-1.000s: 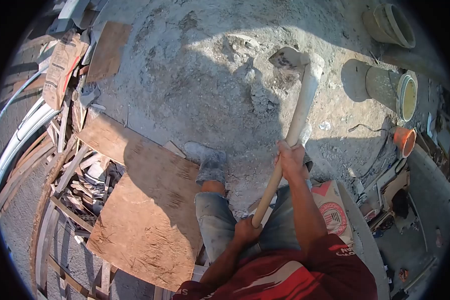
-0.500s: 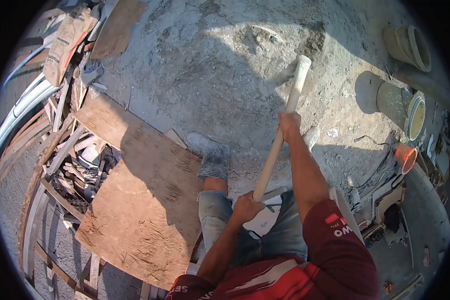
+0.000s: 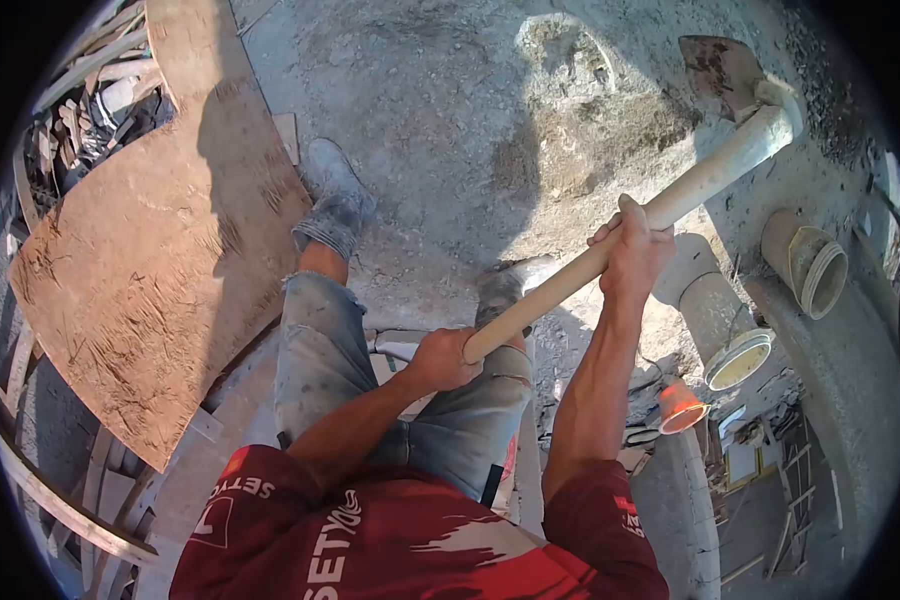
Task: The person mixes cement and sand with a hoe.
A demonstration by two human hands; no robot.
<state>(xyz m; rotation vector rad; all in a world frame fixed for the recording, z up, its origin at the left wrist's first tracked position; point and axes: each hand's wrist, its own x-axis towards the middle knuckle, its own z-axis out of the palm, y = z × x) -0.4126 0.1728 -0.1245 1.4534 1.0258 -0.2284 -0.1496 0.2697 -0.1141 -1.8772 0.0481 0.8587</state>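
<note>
A long-handled hoe (image 3: 570, 273) slants up to the right across the view, its wide dirt-stained blade (image 3: 722, 76) raised at the upper right. Near the butt end of the handle, my left hand (image 3: 448, 360) is wrapped around the wood in front of my thighs. My right hand (image 3: 638, 250) grips the shaft farther up, with the thumb lying along it. Beyond the hoe, pale broken soil (image 3: 610, 130) is partly sunlit and partly in shadow.
A worn plywood sheet (image 3: 150, 250) lies by my left leg, with scrap wood (image 3: 80, 130) beyond it. At right are two dirty buckets (image 3: 715, 318), (image 3: 790, 255), a small orange bucket (image 3: 678, 405) and a concrete edge (image 3: 810, 370). My dusty boots (image 3: 335, 180) stand on the soil.
The hoe's head has come up and swung to the right, so its blade now shows. My right hand has moved right with the handle, and the view has shifted rightward.
</note>
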